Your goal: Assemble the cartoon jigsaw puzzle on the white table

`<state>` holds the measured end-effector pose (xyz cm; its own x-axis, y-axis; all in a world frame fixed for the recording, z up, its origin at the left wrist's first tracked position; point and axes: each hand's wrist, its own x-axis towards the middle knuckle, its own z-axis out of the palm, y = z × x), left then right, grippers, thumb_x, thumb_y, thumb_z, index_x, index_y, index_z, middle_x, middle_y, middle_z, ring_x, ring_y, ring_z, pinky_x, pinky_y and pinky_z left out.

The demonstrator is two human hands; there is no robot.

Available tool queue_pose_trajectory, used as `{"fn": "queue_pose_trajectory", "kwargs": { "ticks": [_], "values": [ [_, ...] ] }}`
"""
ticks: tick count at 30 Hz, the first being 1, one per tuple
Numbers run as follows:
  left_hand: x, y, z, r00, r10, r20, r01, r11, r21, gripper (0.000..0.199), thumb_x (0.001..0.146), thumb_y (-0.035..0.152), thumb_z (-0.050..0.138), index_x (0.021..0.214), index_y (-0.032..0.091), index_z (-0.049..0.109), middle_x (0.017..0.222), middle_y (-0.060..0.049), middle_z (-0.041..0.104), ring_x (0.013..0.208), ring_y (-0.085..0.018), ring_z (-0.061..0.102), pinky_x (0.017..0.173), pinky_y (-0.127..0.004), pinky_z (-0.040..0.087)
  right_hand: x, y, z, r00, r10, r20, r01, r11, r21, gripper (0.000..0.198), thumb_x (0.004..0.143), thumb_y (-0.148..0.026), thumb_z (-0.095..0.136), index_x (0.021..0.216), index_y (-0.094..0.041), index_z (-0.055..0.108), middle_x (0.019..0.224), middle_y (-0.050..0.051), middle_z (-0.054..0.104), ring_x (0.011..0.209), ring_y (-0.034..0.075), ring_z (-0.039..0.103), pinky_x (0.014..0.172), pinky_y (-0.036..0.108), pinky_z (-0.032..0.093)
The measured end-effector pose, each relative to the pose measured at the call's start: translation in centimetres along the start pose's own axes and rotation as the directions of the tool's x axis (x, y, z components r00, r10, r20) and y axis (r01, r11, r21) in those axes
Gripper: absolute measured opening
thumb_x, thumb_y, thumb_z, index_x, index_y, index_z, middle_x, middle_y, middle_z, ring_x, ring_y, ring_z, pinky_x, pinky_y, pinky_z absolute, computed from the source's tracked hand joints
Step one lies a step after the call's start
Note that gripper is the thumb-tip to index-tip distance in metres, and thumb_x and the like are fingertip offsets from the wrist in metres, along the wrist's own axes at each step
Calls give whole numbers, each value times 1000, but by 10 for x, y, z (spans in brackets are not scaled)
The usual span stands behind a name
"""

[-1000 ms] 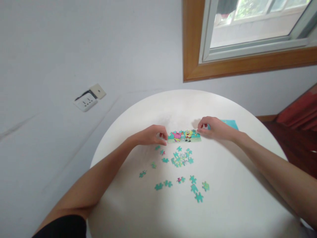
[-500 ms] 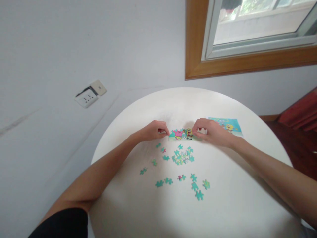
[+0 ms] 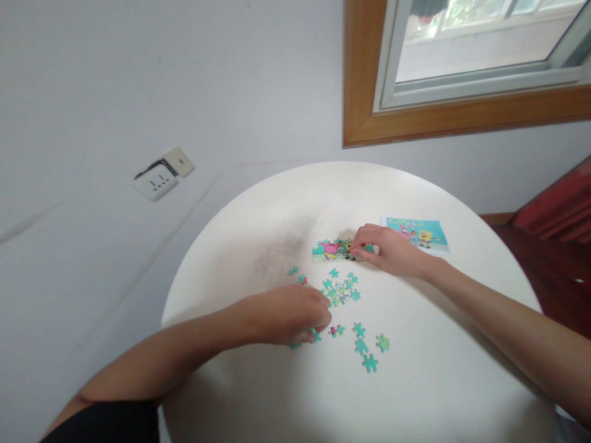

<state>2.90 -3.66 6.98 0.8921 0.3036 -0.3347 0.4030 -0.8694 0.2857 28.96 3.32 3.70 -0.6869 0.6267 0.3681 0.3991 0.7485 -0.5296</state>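
A partly joined jigsaw puzzle point(image 3: 323, 255) lies at mid-table, showing a pink starfish and a yellow sponge figure. My right hand point(image 3: 383, 248) is at its right part, thumb and fingers pinched together on it and covering some of that side. Nearer to me, my left hand point(image 3: 293, 314) is low over the loose pieces with its fingers curled down; whatever is under the fingertips is hidden. A heap of green puzzle pieces point(image 3: 339, 292) lies just beyond its knuckles. A pink-and-green piece point(image 3: 337, 331) is close to its fingers.
Several more loose pieces point(image 3: 370, 363) lie on the round white table point(image 3: 438, 369). A picture card point(image 3: 436, 235) of the same figures is behind my right hand. The wall with a socket point(image 3: 156, 181) and a wood-framed window point(image 3: 358, 92) borders the far side.
My left hand has left the puzzle's left edge and come toward me, over the loose pieces. My right hand has shifted slightly left on the puzzle.
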Motion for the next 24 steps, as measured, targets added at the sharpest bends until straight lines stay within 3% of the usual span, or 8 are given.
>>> {"fn": "queue_pose_trajectory", "kwargs": {
  "ticks": [9,13,17,20,21,22,24],
  "values": [
    [1,8,-6,987,144,-78,-138,988,74,16,82,3,63,80,19,59,90,-5,65,85,-20,57,76,-30,44,0,3,-2,999,32,-10,-32,999,6,15,94,-21,55,86,-18,68,84,6,70,83,18,58,79,34,45],
    [2,9,-5,984,173,-51,-169,982,80,17,85,3,58,79,19,57,82,-5,65,80,-20,58,78,-31,45,0,5,-3,999,45,-15,-45,999,8,17,94,-23,55,86,-19,68,84,6,70,82,18,59,79,33,45],
    [5,-6,-12,979,189,-80,-199,969,-143,18,87,4,57,92,21,62,85,-2,68,80,-17,61,79,-28,47,0,5,-4,997,70,-26,-70,998,3,17,93,-24,55,85,-19,68,84,6,69,81,18,59,77,33,45],
    [10,-38,-17,967,58,-247,-146,923,-355,9,92,14,58,93,20,65,87,-2,67,79,-14,61,77,-25,49,0,5,-6,995,90,-36,-89,996,11,16,92,-22,55,84,-18,68,83,5,69,78,17,58,76,32,45],
    [13,-52,-17,935,-33,-354,-120,908,-400,9,93,18,57,94,19,66,89,-4,67,79,-14,61,76,-25,50,0,6,-6,994,97,-42,-97,995,15,15,91,-21,55,84,-18,68,82,5,69,78,16,58,75,32,45],
    [16,-66,-16,874,-133,-468,-101,891,-442,9,93,21,58,92,18,67,91,-5,68,80,-14,62,75,-25,50,0,6,-7,993,104,-47,-104,994,18,14,91,-21,56,84,-18,68,82,5,68,77,16,58,75,31,45],
    [24,-95,-11,716,-310,-626,-67,862,-503,12,89,27,63,89,16,69,88,-6,68,81,-16,64,74,-26,52,0,7,-7,992,116,-54,-115,993,23,13,90,-20,56,84,-18,68,81,5,68,77,16,58,75,31,46]
  ]
}}
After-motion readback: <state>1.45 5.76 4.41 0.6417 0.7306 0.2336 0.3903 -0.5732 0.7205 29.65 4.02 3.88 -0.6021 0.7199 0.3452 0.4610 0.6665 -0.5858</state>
